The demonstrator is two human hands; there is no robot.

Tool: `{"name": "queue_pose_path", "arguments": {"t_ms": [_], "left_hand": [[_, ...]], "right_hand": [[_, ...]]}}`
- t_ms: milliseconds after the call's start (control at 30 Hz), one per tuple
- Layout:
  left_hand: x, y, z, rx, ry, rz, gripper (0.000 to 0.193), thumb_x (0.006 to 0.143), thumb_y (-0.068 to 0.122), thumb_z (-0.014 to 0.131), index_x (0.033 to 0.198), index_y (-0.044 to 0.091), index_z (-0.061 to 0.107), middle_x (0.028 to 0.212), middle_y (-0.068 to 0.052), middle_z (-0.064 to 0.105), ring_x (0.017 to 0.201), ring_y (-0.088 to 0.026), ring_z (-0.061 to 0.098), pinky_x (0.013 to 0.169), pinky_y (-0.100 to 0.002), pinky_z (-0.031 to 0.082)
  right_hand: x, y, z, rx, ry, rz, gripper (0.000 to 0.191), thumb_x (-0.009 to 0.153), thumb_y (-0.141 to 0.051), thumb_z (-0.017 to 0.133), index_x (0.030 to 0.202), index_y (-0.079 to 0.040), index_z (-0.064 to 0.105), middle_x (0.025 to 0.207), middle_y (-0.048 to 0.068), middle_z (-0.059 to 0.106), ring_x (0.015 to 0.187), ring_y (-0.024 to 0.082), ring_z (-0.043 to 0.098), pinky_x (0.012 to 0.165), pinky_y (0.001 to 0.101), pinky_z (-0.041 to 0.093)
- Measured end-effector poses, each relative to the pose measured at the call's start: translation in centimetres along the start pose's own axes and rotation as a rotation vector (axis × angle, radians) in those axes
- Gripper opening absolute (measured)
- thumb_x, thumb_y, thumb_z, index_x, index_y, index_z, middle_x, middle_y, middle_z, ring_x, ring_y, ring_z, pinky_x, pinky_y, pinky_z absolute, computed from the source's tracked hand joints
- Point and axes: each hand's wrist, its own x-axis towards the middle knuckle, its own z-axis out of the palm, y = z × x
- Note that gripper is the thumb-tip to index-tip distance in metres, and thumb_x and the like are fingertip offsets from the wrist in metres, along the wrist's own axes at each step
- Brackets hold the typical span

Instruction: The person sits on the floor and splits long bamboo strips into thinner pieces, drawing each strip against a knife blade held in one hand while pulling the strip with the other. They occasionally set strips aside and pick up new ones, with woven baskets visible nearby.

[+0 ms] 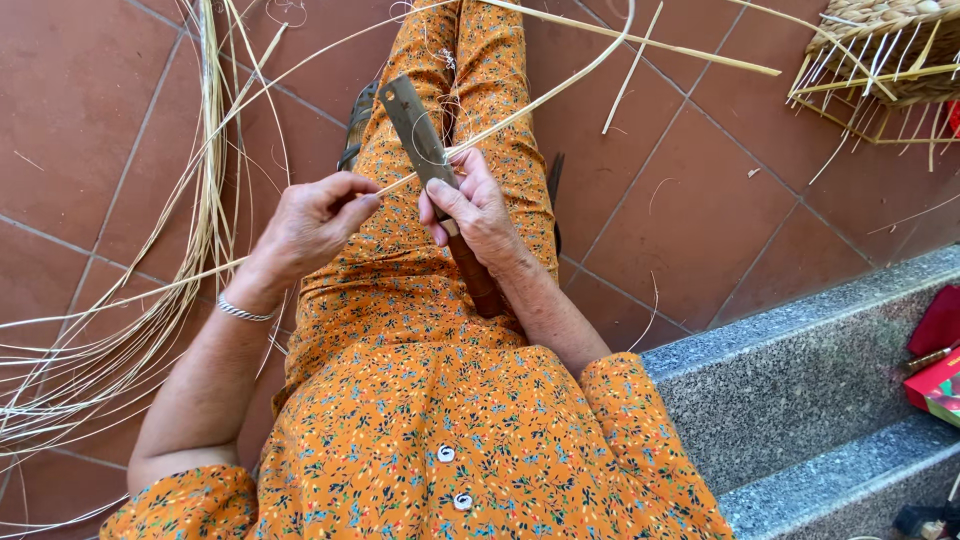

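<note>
- The right hand (pixel 478 208) is wrapped around the brown wooden handle of a knife (pixel 425 150), fingers closed tight on it, with the handle's end running back along the forearm
- The knife's flat, dull grey blade points up and away from the body, lying over the lap of the orange flowered dress (pixel 430 440)
- The left hand (pixel 315 218) pinches a thin pale cane strip (pixel 540 97) between thumb and fingertips, just beside the blade
- The strip crosses the blade at the right thumb, then rises to the right in a long curve towards the top of the view
- A silver bracelet (pixel 243 311) sits on the left wrist
- A loose bundle of cane strips (pixel 205 180) lies on the red tiled floor (pixel 700 200) to the left, fanning out towards the lower left corner
- A few single strips lie scattered on the tiles beyond the knees
- A partly woven basket (pixel 880 50) with upright stakes stands at the top right
- The person sits on a grey stone step (pixel 790 390); a red box (pixel 935 385) rests at its right edge
</note>
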Motion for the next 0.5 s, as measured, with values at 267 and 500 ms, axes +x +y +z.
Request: {"name": "queue_pose_path", "arguments": {"t_ms": [267,500], "left_hand": [[-0.2,-1.6,-3.5,-0.084,-0.039,-0.157,0.010,0.097,0.011,0.074,0.104,0.005,0.077,0.074,0.005,0.062,0.064,-0.002,0.050,0.054,-0.021,0.040],[-3.7,-2.5,-8.0,-0.058,-0.008,-0.254,0.010,0.097,0.009,0.073,0.104,0.004,0.078,0.077,0.003,0.065,0.068,-0.003,0.054,0.057,-0.022,0.043]], "right_hand": [[-0.1,-1.9,-2.7,0.089,0.038,-0.100,0.026,0.106,-0.006,0.058,0.125,-0.007,0.040,0.082,0.013,0.064,0.054,0.016,0.055,0.049,0.0264,0.048],[-0.7,-3.1,-3.8,0.137,0.049,-0.115,0.027,0.105,-0.006,0.060,0.123,-0.008,0.039,0.082,0.014,0.063,0.053,0.017,0.054,0.048,0.0277,0.048]]}}
